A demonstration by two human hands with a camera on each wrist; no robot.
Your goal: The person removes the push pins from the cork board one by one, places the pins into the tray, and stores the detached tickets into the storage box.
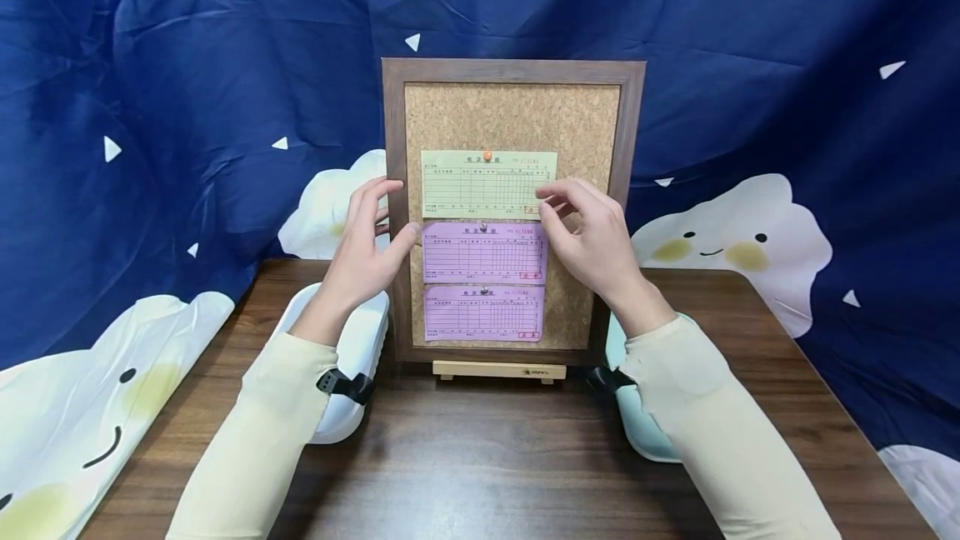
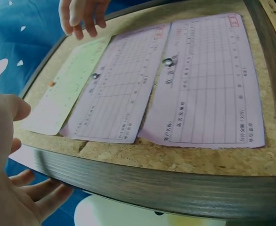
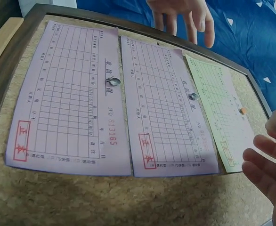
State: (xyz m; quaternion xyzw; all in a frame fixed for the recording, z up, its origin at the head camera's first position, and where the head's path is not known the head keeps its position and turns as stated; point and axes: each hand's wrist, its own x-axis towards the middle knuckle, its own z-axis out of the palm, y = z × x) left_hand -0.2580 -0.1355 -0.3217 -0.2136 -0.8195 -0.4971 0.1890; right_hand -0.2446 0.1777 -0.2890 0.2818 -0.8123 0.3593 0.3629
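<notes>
A wood-framed cork board [image 1: 517, 115] stands upright on the table, with three printed slips in a column. An orange pushpin [image 1: 487, 156] fixes the green slip [image 1: 465, 188] at the top. Silvery pins fix the middle purple slip [image 1: 480, 257] and the bottom purple slip [image 1: 472, 319]. My left hand [image 1: 367, 244] is at the frame's left edge, thumb in front and fingers spread; whether it touches the wood, I cannot tell. At the green slip's lower right corner is my right hand [image 1: 592, 232], fingers slightly bent and thumb apart, pinching nothing in the right wrist view.
The board rests on a small wooden stand [image 1: 498, 370]. Partly behind my left forearm lies a white container [image 1: 337, 415]; a pale green one [image 1: 645, 427] is under my right forearm. A blue cloth [image 1: 225, 40] with cloud prints hangs behind the brown table [image 1: 457, 457].
</notes>
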